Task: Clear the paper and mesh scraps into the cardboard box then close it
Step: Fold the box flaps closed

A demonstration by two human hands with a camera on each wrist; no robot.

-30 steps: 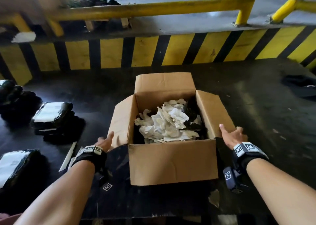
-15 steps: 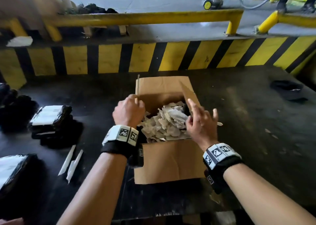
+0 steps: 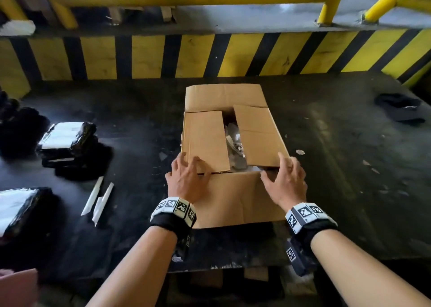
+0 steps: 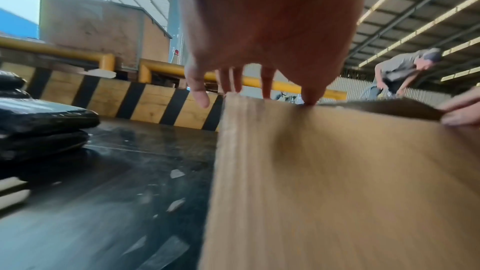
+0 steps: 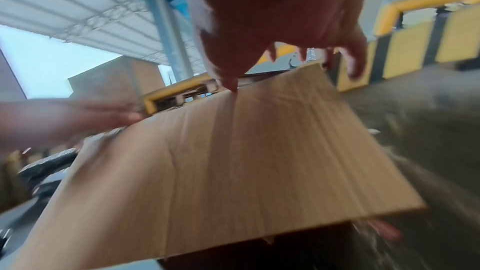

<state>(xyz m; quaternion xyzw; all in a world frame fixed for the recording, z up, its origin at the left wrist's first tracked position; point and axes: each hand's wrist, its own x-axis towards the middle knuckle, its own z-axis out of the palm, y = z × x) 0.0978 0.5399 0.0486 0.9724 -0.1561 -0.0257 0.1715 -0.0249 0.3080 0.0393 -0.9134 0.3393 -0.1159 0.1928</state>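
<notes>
Dark, scuffed counter (image 3: 326, 167) backed by a yellow-black striped barrier (image 3: 233, 55). Cardboard box (image 3: 233, 202) sits mid-counter, side flaps folded in. Left hand (image 3: 186, 178) and right hand (image 3: 285, 182) lie at its near rim, fingers (image 3: 283, 160) relaxed, grasping nothing.

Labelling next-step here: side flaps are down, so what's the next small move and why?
Probably lift the near flap up and fold it over. Both side flaps lie folded, a gap between them still shows scraps, and the left hand and right hand already sit at the near flap's edge.
</notes>
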